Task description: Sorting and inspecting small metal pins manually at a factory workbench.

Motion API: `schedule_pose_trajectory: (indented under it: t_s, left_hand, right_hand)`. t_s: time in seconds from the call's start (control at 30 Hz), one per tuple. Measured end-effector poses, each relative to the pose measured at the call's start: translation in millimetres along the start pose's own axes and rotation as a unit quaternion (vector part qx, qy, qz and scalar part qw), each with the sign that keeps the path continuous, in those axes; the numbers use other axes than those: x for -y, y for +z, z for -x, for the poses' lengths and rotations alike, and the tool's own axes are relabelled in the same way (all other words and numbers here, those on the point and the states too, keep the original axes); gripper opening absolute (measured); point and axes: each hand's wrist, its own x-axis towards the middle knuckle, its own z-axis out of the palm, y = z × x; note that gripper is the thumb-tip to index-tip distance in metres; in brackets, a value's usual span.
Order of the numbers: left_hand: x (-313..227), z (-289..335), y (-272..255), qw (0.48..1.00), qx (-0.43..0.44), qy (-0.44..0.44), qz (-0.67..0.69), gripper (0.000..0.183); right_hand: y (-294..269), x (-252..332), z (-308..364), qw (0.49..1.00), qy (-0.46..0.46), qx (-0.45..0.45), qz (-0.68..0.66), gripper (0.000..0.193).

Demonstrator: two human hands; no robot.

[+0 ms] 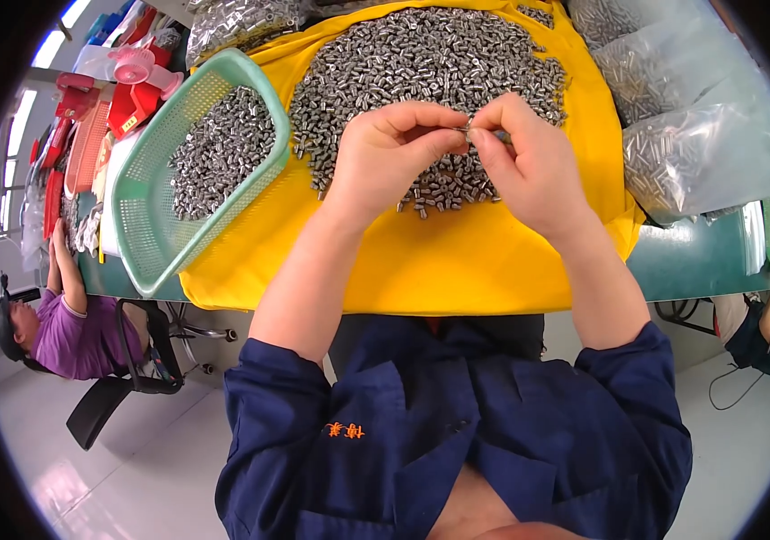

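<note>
Metal pins (pixel 430 81) lie heaped on the yellow cloth (pixel 421 261); your left hand (pixel 385 153) and right hand (pixel 529 157) meet above it, fingertips pinched together on one small pin (pixel 468 129). Left stands a green mesh basket (pixel 146 225) of pins; far right lie clear plastic bags (pixel 691 117) of them.

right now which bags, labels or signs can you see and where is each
Clear plastic bags: right of the yellow cloth, filled with small grey metal pieces.
Another clear bag: top edge, above the green basket, same grey pieces.
Small yellow label: on a red thing at far left.
Orange embroidered mark: on the blue jacket's chest.
</note>
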Motion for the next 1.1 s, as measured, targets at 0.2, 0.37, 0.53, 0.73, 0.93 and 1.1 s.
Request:
schedule_pose_trajectory:
  t_s: [0.2, 0.37, 0.53, 0.73, 0.93, 1.1]
  left_hand:
    - [2.9, -0.8, -0.8, 0.998, -0.018, 0.025, -0.047, 0.012]
    - [2.1, 0.4, 1.0, 0.994, -0.017, 0.039, -0.096, 0.011]
    - [2.7, 0.4, 1.1, 0.995, -0.016, 0.032, -0.089, 0.013]
    - [-0.8, 0.6, 0.2, 1.0, -0.014, -0.004, 0.002, 0.016]
    - [-2.4, -0.8, -1.5, 1.0, 0.003, -0.019, -0.001, 0.012]
    - [0.4, -3.2, 0.3, 0.999, -0.01, -0.004, -0.043, 0.013]
  right_hand:
    - [0.6, 0.4, -1.1, 1.0, 0.001, 0.011, 0.006, 0.005]
    - [1.3, 0.6, -1.0, 0.999, -0.006, 0.021, 0.024, 0.006]
    - [1.1, -0.8, -0.9, 1.0, -0.006, 0.016, 0.017, 0.006]
    - [-4.5, 3.0, -2.8, 0.999, 0.025, 0.028, -0.024, 0.005]
    - [-2.0, 6.1, -3.4, 0.998, 0.034, 0.029, -0.041, 0.004]
    - [0.9, 0.1, -3.5, 0.996, 0.045, 0.021, -0.071, 0.006]
